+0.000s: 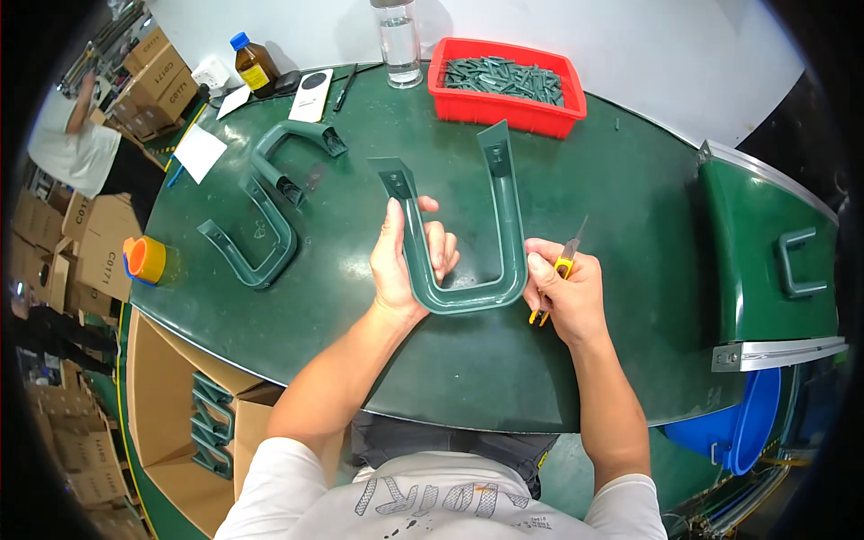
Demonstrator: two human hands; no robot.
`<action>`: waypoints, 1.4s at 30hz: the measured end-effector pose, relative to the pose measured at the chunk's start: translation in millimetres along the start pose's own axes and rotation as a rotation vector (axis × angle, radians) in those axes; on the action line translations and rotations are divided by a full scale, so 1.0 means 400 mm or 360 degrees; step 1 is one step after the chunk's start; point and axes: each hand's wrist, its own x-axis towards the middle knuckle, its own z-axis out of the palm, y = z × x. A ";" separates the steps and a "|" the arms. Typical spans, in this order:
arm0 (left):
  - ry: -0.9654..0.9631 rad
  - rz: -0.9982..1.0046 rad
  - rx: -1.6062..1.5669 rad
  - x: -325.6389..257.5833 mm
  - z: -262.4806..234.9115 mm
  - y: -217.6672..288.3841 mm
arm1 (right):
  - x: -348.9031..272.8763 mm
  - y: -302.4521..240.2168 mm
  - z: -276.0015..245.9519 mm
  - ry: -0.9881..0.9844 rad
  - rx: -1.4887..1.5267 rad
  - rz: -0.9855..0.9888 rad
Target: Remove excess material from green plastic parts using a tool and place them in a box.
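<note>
A green U-shaped plastic handle (468, 295) is held up over the table, its two flared ends pointing away from me. My left hand (402, 261) grips its left leg, thumb on the near face and fingers wrapped behind. In my right hand (571, 292) is a yellow utility knife (563, 267), its blade out and pointing up and away. The right fingertips are close to the handle's right leg; whether they touch it I cannot tell. Two similar handles, one nearer (270, 261) and one farther (263, 148), lie on the table to the left.
A red bin (508, 117) of small green pieces stands at the back beside a clear bottle (400, 49). Brown bottle (256, 72), white phone-like device (310, 94) and orange-yellow cup (146, 259) stand leftward. A carton (171, 396) holds several handles; a blue bucket (733, 432) sits right.
</note>
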 end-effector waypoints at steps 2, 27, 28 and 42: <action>0.0018 -0.0015 0.0006 0.000 0.002 0.000 | 0.002 0.005 -0.005 -0.0020 0.0031 0.0014; 0.0213 -0.0217 -0.0060 0.014 0.005 0.020 | 0.007 -0.007 -0.008 0.0015 0.0082 0.0193; 0.0220 -0.0249 -0.0086 0.015 0.006 0.021 | 0.009 -0.012 -0.009 0.0023 0.0050 0.0209; 0.0159 -0.0776 0.0173 0.005 0.034 0.011 | 0.033 -0.014 -0.062 0.0608 -0.0514 -0.0207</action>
